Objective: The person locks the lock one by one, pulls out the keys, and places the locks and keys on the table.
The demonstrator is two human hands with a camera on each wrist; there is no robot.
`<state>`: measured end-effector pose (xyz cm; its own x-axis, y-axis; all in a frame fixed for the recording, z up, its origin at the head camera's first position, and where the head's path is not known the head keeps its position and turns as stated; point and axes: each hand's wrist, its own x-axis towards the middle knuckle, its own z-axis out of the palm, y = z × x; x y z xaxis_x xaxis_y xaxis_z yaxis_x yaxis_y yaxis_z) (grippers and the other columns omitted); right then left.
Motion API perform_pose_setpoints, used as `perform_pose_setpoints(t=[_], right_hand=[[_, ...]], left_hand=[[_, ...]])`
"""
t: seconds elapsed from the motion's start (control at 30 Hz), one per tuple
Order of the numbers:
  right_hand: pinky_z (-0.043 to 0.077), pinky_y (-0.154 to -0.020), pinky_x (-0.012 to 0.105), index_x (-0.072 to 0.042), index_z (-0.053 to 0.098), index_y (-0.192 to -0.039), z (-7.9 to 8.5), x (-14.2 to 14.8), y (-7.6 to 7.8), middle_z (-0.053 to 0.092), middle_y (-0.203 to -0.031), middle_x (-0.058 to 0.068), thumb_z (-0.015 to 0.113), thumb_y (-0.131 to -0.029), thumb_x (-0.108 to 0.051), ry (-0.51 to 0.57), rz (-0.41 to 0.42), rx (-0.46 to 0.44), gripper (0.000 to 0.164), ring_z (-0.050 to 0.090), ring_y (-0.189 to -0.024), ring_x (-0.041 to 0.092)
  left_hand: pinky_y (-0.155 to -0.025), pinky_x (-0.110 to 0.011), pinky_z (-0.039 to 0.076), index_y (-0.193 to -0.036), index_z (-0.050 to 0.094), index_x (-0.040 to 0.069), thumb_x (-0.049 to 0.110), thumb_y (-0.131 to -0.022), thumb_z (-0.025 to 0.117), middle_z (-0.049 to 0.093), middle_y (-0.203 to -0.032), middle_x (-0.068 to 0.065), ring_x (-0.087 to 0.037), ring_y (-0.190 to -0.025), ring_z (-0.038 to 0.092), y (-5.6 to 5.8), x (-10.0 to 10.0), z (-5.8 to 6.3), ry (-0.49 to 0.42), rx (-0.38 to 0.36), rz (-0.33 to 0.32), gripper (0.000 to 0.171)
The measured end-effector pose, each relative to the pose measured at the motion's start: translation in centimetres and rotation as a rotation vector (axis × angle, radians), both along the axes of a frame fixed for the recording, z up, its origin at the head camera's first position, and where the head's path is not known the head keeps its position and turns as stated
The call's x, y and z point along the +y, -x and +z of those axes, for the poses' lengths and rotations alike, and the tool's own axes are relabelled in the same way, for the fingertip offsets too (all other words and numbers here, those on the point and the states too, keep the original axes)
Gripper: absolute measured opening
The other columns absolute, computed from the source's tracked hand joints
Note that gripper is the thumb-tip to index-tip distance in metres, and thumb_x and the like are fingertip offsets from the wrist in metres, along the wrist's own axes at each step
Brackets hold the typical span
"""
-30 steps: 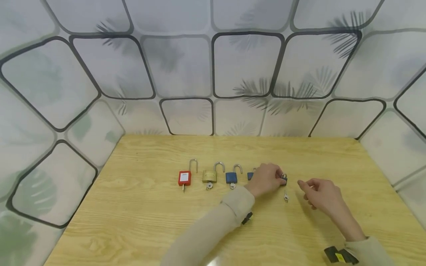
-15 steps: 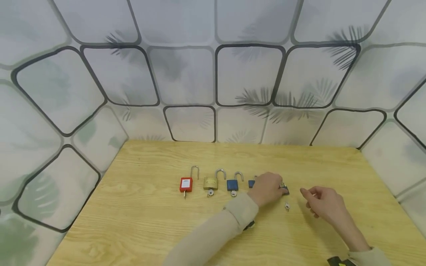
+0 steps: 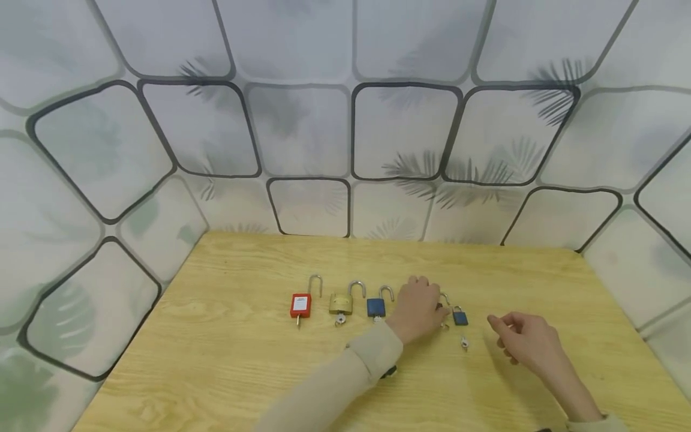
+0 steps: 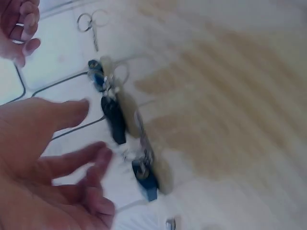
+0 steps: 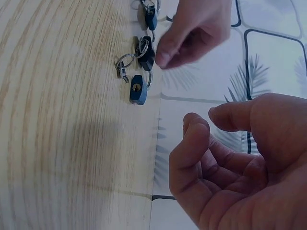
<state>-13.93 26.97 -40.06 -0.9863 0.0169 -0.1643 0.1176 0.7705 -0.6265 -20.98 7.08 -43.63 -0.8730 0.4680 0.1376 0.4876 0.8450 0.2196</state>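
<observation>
In the head view my left hand (image 3: 415, 309) hovers at a dark padlock (image 3: 439, 306), mostly hidden, its shackle raised. The left wrist view has this hand's thumb and fingers spread beside the dark padlock (image 4: 113, 117), with a visible gap. To its right lies a small blue padlock (image 3: 460, 318), and a loose key (image 3: 465, 343) sits just below. My right hand (image 3: 526, 339) floats farther right, fingers loosely curled around nothing; the right wrist view confirms the bare fingers (image 5: 184, 158). A keyhole faces out of the small blue padlock (image 5: 137, 90).
Left of the hands, a red padlock (image 3: 300, 305), a brass padlock (image 3: 341, 304) and a blue padlock (image 3: 376, 308) stand in a row, shackles raised, keys at their bottoms. The wooden table (image 3: 216, 360) meets a patterned backdrop (image 3: 308, 207) behind.
My left hand has let go of the small blue padlock, which now lies on the table, and has shifted left to the dark padlock. The right hand has hardly moved.
</observation>
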Motion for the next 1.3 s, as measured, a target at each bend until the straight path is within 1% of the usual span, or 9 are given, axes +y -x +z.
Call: perform_pose_setpoints(t=[0.13,0.33,0.53,0.63,0.73,0.9,1.0,1.17,1.3], right_hand=[[0.055,-0.049,0.034,0.004,0.066,-0.095,-0.2,0.0,0.0,0.068,-0.066,0.006,0.05,-0.098,-0.049,-0.001,0.003,-0.009,0.056,0.063,-0.052,0.019],[0.057,-0.049,0.033,0.004,0.067,-0.094,-0.2,0.0,0.3,0.068,-0.066,0.006,0.049,-0.098,-0.048,-0.002,0.026,0.022,0.056,0.064,-0.054,0.02],[0.056,-0.049,0.032,0.005,0.066,-0.099,-0.6,-0.1,0.3,0.068,-0.067,0.006,0.05,-0.098,-0.048,0.012,0.019,-0.012,0.056,0.063,-0.055,0.02],[0.055,-0.048,0.032,0.005,0.067,-0.099,-0.9,-0.3,0.4,0.068,-0.067,0.007,0.051,-0.099,-0.044,0.009,0.032,-0.001,0.051,0.063,-0.054,0.019],[0.055,-0.047,0.032,0.005,0.067,-0.099,-1.0,-0.5,0.7,0.068,-0.066,0.007,0.052,-0.099,-0.042,0.004,0.046,0.019,0.049,0.063,-0.053,0.019],[0.055,-0.047,0.032,0.004,0.067,-0.097,-0.9,-0.7,0.9,0.068,-0.066,0.007,0.051,-0.099,-0.042,0.007,0.059,0.033,0.049,0.063,-0.054,0.02],[0.054,-0.047,0.031,0.003,0.067,-0.097,-0.9,-0.7,0.8,0.068,-0.066,0.006,0.051,-0.099,-0.044,0.007,0.062,0.029,0.05,0.063,-0.054,0.02],[0.054,-0.048,0.032,0.002,0.067,-0.098,-0.9,-0.8,0.7,0.068,-0.066,0.006,0.051,-0.098,-0.048,0.013,0.051,0.016,0.053,0.063,-0.055,0.019],[0.055,-0.048,0.032,0.003,0.067,-0.099,-1.0,-0.8,0.6,0.069,-0.068,0.006,0.051,-0.098,-0.046,0.016,0.047,0.027,0.052,0.063,-0.056,0.019]], left_hand=[[-0.049,-0.024,0.029,-0.067,0.058,0.018,0.052,-0.085,0.068,0.05,-0.071,0.002,-0.014,-0.065,0.037,-0.4,-1.3,-0.2,0.091,-0.028,0.004,0.04],[-0.049,-0.023,0.029,-0.073,0.064,0.019,0.052,-0.084,0.068,0.051,-0.071,0.004,-0.013,-0.064,0.038,0.1,-1.8,-1.0,0.058,-0.01,-0.012,0.036],[-0.05,-0.022,0.035,-0.082,0.068,0.017,0.049,-0.081,0.074,0.058,-0.073,0.004,-0.012,-0.065,0.044,0.2,-1.8,-0.9,0.035,-0.049,-0.017,0.033],[-0.054,-0.022,0.043,-0.09,0.071,0.013,0.043,-0.079,0.077,0.067,-0.078,0.002,-0.011,-0.069,0.051,0.3,-1.8,-0.8,-0.014,-0.082,-0.017,0.033],[-0.056,-0.021,0.049,-0.093,0.071,0.011,0.036,-0.078,0.08,0.071,-0.082,0.001,-0.01,-0.07,0.057,0.7,-1.9,-0.6,-0.101,-0.133,-0.009,0.031],[-0.052,-0.016,0.046,-0.09,0.066,0.011,0.029,-0.077,0.081,0.068,-0.077,0.003,-0.005,-0.06,0.054,1.2,-2.5,-0.4,-0.208,-0.203,-0.003,0.027],[-0.051,-0.015,0.044,-0.091,0.065,0.012,0.03,-0.076,0.082,0.067,-0.077,0.004,-0.003,-0.059,0.052,1.1,-2.8,-0.3,-0.248,-0.226,0.006,0.029],[-0.05,-0.015,0.044,-0.087,0.066,0.015,0.032,-0.079,0.079,0.066,-0.075,0.007,-0.001,-0.058,0.052,1.0,-3.2,-0.3,-0.256,-0.21,-0.005,0.023],[-0.053,-0.014,0.045,-0.085,0.068,0.016,0.022,-0.082,0.074,0.068,-0.078,0.008,0.001,-0.061,0.052,1.2,-3.4,-0.5,-0.273,-0.167,-0.037,0.009]])
